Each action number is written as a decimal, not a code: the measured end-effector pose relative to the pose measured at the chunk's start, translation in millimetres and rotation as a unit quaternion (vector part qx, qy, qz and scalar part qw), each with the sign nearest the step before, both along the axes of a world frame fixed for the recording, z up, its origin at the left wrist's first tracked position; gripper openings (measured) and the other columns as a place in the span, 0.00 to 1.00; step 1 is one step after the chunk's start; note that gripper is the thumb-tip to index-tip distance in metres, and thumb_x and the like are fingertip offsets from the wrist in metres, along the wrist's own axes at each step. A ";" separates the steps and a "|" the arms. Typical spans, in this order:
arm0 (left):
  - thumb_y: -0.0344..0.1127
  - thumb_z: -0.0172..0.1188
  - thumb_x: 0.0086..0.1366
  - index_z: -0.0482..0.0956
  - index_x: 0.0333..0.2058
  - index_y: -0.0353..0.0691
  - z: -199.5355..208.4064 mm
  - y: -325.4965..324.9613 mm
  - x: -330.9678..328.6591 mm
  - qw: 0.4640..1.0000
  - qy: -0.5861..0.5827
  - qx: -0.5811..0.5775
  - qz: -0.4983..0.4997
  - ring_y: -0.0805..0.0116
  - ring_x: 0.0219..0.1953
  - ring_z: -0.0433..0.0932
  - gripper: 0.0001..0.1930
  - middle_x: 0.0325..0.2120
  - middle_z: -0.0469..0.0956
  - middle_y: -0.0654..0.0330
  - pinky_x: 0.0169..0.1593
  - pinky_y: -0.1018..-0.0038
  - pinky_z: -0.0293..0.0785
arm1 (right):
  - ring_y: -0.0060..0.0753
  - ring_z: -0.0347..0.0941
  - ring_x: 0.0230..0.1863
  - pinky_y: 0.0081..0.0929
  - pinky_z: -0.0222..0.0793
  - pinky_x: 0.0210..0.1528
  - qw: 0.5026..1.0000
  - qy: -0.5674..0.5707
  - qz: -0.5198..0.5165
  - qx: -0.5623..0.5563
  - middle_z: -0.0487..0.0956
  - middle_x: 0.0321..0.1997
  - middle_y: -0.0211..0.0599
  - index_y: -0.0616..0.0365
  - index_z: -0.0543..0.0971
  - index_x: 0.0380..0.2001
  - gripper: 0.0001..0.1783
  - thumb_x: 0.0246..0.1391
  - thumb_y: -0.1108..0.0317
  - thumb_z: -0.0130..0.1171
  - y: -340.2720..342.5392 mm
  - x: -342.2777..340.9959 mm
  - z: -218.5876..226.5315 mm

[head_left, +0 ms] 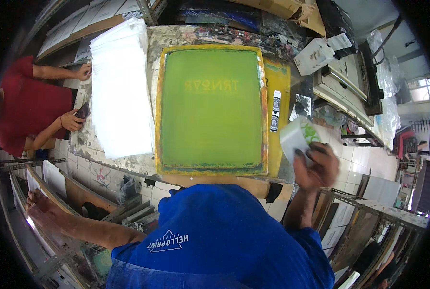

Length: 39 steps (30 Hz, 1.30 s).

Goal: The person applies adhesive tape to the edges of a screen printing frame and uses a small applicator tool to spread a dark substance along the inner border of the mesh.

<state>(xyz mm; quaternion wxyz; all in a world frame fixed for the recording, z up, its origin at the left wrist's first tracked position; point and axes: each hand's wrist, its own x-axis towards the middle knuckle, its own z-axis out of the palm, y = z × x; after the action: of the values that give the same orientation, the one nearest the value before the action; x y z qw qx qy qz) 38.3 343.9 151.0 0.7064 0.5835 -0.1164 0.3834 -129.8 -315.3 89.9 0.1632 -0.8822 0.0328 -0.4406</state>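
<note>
My right hand (317, 167) is closed round a wide roll of tape (292, 140), whitish with green print at its core; it is held up at the table's right end. Out to the left, my left hand (40, 208) hangs over a rack with its fingers loosely curled and a little apart, nothing visible in them. In front of me a printing screen (210, 125) lies flat on the worn table (150, 36). Its mesh is green, with yellow mirrored lettering, and its frame is stained yellow. Neither hand touches it.
White sheets (121, 91) are stacked left of the screen. A co-worker in red (37, 103) stands beyond them, holding a phone (82, 111). A yellow panel (278, 82) lies partly under the screen's right side. Slotted metal racks (75, 192) flank me; a white box (314, 56) sits back right.
</note>
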 end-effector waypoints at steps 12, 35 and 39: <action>0.44 0.67 0.63 0.85 0.35 0.42 -12.7 -12.1 13.7 0.997 -0.011 -0.004 -0.078 0.64 0.46 0.77 0.12 0.37 0.82 0.61 0.51 0.65 0.73 | 0.54 0.79 0.33 0.43 0.75 0.34 0.971 0.171 -0.157 0.061 0.80 0.35 0.53 0.67 0.73 0.45 0.22 0.46 0.75 0.68 -32.0 -77.3 -211.6; 0.31 0.64 0.64 0.79 0.32 0.36 -90.3 -171.4 113.5 0.963 0.236 0.077 -0.104 0.73 0.38 0.75 0.05 0.32 0.77 0.62 0.45 0.75 0.72 | 0.26 0.77 0.36 0.24 0.74 0.41 0.809 -0.075 0.176 0.556 0.82 0.38 0.38 0.68 0.80 0.39 0.15 0.46 0.81 0.70 31.3 114.6 6.2; 0.33 0.67 0.60 0.84 0.32 0.33 -134.7 -272.4 179.0 0.891 0.383 0.205 -0.129 0.79 0.28 0.71 0.08 0.25 0.79 0.65 0.34 0.80 0.65 | 0.17 0.72 0.30 0.16 0.69 0.35 0.826 -0.044 0.068 0.558 0.81 0.29 0.28 0.67 0.82 0.34 0.07 0.52 0.77 0.68 -51.9 173.6 -78.5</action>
<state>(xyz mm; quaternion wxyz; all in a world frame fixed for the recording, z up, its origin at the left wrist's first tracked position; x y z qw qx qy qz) 217.2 71.5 16.3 0.6039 0.7970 0.0126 0.0026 43.8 -367.2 11.4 0.6583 -0.6202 0.2060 -0.3735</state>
